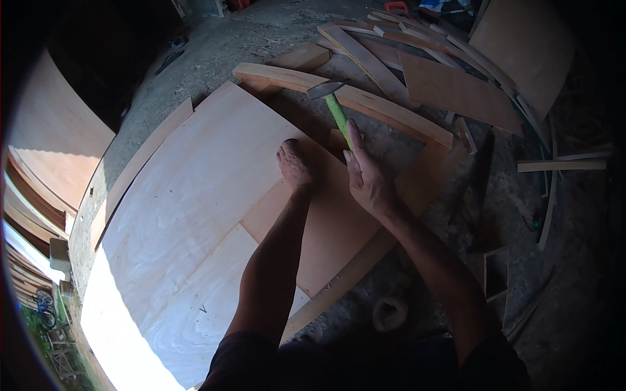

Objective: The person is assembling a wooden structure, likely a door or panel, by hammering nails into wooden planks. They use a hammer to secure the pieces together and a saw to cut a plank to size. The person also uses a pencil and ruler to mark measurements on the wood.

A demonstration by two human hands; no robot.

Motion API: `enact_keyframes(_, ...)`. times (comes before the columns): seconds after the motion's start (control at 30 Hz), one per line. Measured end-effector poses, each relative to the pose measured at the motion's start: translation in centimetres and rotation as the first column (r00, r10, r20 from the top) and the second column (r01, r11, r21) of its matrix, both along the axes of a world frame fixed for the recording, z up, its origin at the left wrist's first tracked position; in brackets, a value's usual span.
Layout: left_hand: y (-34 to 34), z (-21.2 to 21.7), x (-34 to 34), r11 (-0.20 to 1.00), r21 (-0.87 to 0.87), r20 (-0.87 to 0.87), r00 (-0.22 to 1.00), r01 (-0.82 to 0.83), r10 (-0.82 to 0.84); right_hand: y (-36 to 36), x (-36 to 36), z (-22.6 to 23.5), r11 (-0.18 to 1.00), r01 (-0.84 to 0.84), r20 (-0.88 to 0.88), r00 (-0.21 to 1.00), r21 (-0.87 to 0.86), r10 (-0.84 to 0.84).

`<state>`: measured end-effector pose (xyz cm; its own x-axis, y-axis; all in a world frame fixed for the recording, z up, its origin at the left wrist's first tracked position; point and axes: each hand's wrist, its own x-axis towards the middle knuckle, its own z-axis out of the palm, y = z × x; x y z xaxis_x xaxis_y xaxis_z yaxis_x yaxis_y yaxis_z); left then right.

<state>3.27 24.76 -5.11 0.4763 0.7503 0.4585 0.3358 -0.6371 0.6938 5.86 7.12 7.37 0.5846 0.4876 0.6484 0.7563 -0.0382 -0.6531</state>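
My right hand (372, 179) is wrapped round the green handle of a hammer (338, 112), its metal head raised near the panel's far right edge. My left hand (295, 164) rests on a large pale plywood panel (195, 150), a little left of the hammer. Its fingers are curled in, and what they hold, if anything, is hidden. The panel is made up of sheets that meet in seams, with a browner sheet (326, 221) beneath and right of my left hand. Pale wooden strips (365, 260) run along the panel's edge.
Beyond the panel lies a long wooden beam (391, 117) on the concrete floor (274, 39). Several boards and a plywood offcut (456, 91) are piled at the far right. A pale ring-shaped roll (389, 314) sits near my right forearm. More plywood sheets (59, 124) stand at the left.
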Motion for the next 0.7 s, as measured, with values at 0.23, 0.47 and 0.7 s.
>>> enact_keyframes(0.23,-1.3,2.1,0.3,0.988,-0.152,-0.065,0.998,-0.014,0.004,-0.4,1.3,-2.9,0.912,-0.061,0.001,0.998,-0.407,0.067)
enact_keyframes(0.47,0.4,0.7,0.8,0.988,-0.15,0.088,0.996,0.028,-0.015,-0.6,2.7,-3.9,0.848,0.238,0.429,0.903,-0.474,-0.013)
enact_keyframes(0.7,-1.2,1.5,-0.7,0.985,-0.167,0.067,0.998,0.033,-0.022,-1.3,0.8,-1.4,0.884,-0.077,0.071,0.99,-0.461,0.123)
